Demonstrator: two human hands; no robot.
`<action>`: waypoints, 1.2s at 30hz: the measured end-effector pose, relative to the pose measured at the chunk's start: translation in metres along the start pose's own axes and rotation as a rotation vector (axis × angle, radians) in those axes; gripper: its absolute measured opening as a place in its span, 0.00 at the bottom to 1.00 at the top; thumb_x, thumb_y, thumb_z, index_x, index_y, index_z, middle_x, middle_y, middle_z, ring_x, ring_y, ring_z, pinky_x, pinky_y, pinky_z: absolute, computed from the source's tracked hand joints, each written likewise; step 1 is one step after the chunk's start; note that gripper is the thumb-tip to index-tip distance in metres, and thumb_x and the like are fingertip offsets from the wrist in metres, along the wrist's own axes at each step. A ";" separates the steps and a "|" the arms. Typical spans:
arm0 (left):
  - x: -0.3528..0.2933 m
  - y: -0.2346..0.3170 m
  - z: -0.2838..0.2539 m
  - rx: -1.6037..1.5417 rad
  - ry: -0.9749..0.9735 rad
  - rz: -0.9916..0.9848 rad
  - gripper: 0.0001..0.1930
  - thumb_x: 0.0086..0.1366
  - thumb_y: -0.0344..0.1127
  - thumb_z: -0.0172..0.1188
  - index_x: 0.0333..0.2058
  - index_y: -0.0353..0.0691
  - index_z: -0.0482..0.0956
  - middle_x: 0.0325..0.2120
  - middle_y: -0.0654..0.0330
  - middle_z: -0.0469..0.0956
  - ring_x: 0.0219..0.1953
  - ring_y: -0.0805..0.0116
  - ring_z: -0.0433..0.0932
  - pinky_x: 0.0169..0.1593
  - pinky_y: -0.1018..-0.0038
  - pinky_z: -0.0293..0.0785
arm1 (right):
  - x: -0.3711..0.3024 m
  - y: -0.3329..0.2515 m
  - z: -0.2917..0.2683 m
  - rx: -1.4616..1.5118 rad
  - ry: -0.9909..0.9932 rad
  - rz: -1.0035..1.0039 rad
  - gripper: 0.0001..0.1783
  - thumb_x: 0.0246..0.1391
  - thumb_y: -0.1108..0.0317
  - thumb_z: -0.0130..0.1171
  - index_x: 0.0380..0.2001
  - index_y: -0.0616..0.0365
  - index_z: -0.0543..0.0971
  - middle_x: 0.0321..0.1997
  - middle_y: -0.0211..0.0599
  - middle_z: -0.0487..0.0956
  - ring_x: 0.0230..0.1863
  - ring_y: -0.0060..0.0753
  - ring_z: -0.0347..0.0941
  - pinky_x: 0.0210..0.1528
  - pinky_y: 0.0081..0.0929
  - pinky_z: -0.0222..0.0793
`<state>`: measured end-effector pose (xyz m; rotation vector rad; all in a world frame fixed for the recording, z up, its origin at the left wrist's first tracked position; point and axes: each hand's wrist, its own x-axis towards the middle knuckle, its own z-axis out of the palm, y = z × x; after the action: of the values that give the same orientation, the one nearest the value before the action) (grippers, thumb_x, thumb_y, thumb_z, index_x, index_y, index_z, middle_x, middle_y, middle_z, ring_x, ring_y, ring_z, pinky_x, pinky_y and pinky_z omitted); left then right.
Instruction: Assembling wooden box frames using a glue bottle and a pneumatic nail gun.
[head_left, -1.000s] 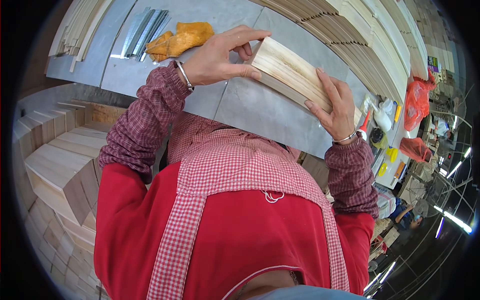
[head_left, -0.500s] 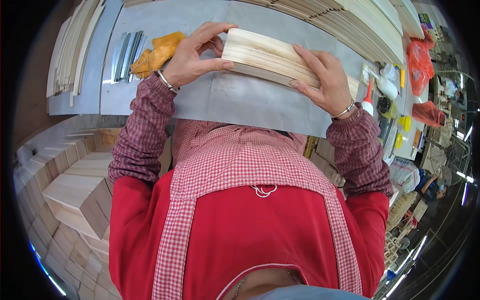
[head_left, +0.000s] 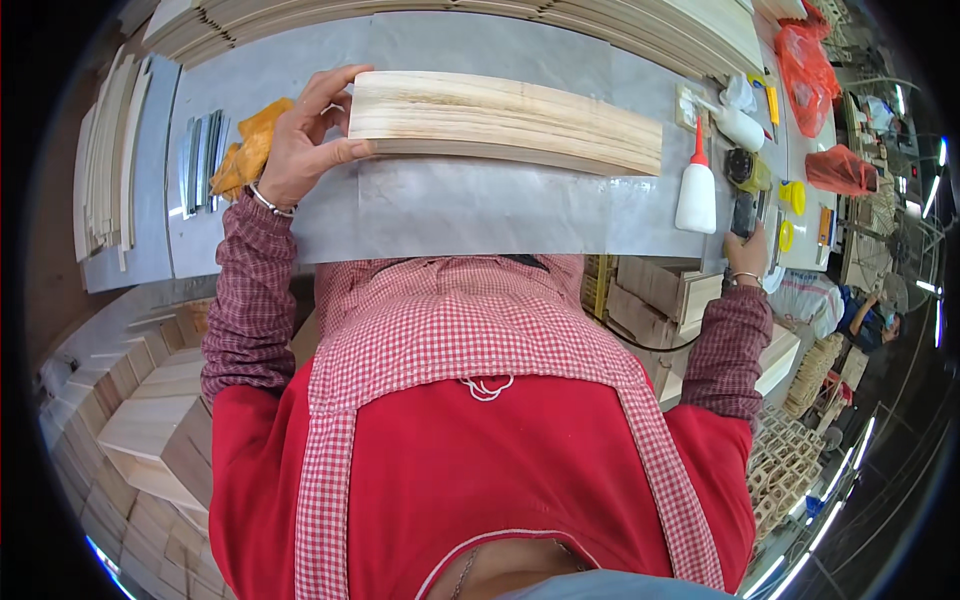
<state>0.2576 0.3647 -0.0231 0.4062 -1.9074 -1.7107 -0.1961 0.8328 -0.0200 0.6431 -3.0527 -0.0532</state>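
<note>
A long pale wooden piece (head_left: 505,115) with layered grain lies across the worktable, its long side toward me. My left hand (head_left: 305,140) grips its left end, thumb on the near side and fingers at the far corner. At the right, away from the wood, my right hand (head_left: 746,250) is closed around the dark handle of a power tool (head_left: 748,170) with a black and yellow-green head, like a nail gun. Between wood and tool stands a white glue bottle (head_left: 697,197) with a red nozzle. Another white bottle (head_left: 740,128) lies behind it.
The grey worktable (head_left: 460,215) bears stacked boards (head_left: 620,35) along its far side. A yellow-orange cloth (head_left: 250,145), metal strips (head_left: 203,160) and wooden strips (head_left: 110,150) lie left. Yellow tape rolls (head_left: 791,197) and red plastic bags (head_left: 806,75) are right. Wooden boxes (head_left: 165,410) stand lower left.
My right hand has let go of the wooden piece and moved right and nearer to me, onto the power tool's handle. My left hand still holds the wood's left end.
</note>
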 end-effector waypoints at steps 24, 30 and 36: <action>0.002 -0.013 0.005 0.170 0.093 0.193 0.34 0.39 0.39 0.74 0.50 0.50 0.75 0.45 0.66 0.70 0.46 0.69 0.68 0.51 0.74 0.66 | -0.087 -0.276 -0.239 0.693 -0.395 -0.190 0.10 0.37 0.75 0.56 0.29 0.63 0.75 0.17 0.35 0.73 0.15 0.25 0.65 0.21 0.18 0.61; 0.001 -0.011 0.007 0.256 0.108 0.223 0.33 0.38 0.40 0.75 0.49 0.48 0.76 0.44 0.65 0.72 0.46 0.68 0.68 0.52 0.72 0.66 | -0.105 -0.362 -0.244 0.562 -0.673 -0.308 0.05 0.42 0.74 0.62 0.25 0.62 0.77 0.16 0.30 0.72 0.15 0.21 0.63 0.20 0.15 0.57; 0.004 -0.012 0.009 0.263 0.117 0.256 0.33 0.38 0.39 0.75 0.48 0.47 0.76 0.42 0.65 0.72 0.46 0.66 0.68 0.52 0.73 0.67 | -0.112 -0.402 -0.240 0.477 -0.730 -0.350 0.07 0.45 0.70 0.65 0.26 0.61 0.78 0.15 0.28 0.72 0.15 0.19 0.63 0.19 0.14 0.56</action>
<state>0.2479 0.3677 -0.0348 0.3343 -2.0064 -1.2523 0.0747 0.5034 0.2029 1.4697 -3.6006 0.5771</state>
